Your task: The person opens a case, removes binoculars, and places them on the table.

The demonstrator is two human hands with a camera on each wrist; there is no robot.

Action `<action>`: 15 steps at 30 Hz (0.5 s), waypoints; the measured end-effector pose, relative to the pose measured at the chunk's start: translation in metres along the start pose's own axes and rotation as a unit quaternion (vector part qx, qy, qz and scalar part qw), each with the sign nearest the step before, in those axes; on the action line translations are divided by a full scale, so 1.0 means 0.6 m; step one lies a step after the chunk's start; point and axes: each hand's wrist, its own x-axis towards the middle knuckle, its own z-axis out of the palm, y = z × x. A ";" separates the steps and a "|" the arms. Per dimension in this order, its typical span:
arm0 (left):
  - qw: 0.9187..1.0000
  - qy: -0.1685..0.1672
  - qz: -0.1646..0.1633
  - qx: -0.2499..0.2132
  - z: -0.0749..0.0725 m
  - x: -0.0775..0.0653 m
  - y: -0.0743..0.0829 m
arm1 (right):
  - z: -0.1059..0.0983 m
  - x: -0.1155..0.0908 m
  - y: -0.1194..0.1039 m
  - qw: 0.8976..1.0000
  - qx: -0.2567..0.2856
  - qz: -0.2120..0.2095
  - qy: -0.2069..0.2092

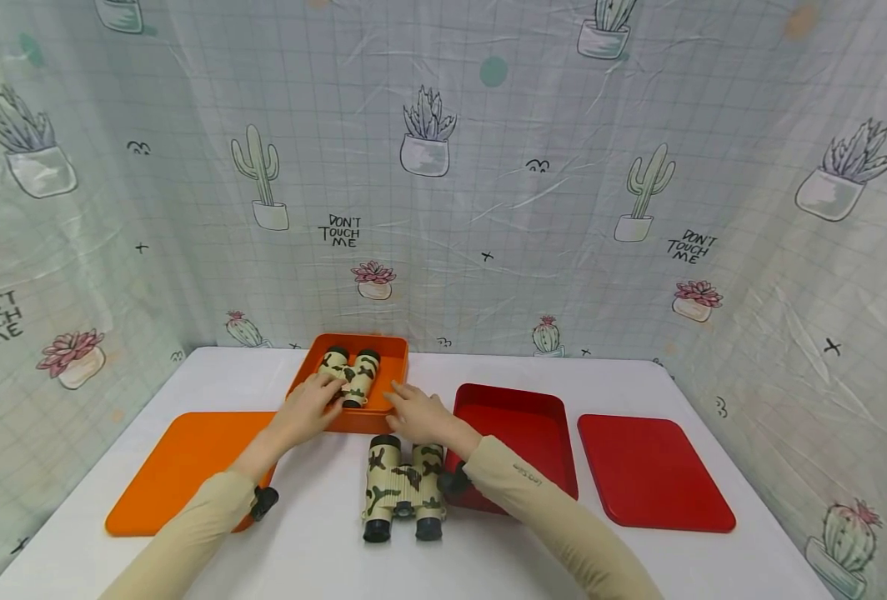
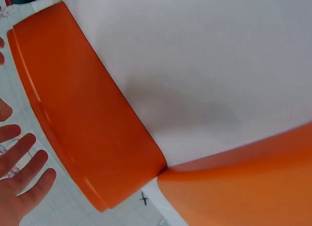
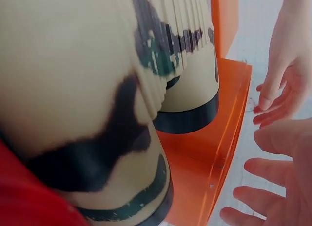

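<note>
One pair of camouflage binoculars (image 1: 361,379) lies in the orange box (image 1: 361,422) at the back of the table. My left hand (image 1: 308,408) hovers at the box's left front, its fingertips close to those binoculars; contact is unclear. Over the front right of the box is my right hand (image 1: 419,414), fingers spread and holding nothing. A second pair of camouflage binoculars (image 1: 404,482) rests on the table in front of the box, below the right hand. The left wrist view shows straight left fingers (image 2: 22,153) above the orange box wall (image 2: 87,104).
To the left lies a flat orange lid (image 1: 181,467), partly behind the left forearm. A red box (image 1: 518,437) stands right of centre, with the right forearm across its front. Farther right is a red lid (image 1: 653,471). A patterned curtain (image 1: 473,200) hangs behind the white table (image 1: 308,533).
</note>
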 end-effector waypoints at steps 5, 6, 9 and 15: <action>1.000 0.003 0.017 0.024 0.008 0.007 -0.017 | 0.001 0.002 -0.005 0.998 -0.047 -0.005 -0.030; 0.999 0.003 0.020 0.030 0.009 0.008 -0.020 | 0.000 0.002 -0.006 0.998 -0.056 -0.007 -0.037; 0.999 -0.006 0.025 0.048 0.013 0.012 -0.027 | 0.000 0.004 -0.009 0.995 -0.075 -0.009 -0.066; 0.996 -0.032 0.031 0.076 0.019 0.020 -0.038 | -0.005 0.005 -0.010 0.989 -0.101 0.001 -0.111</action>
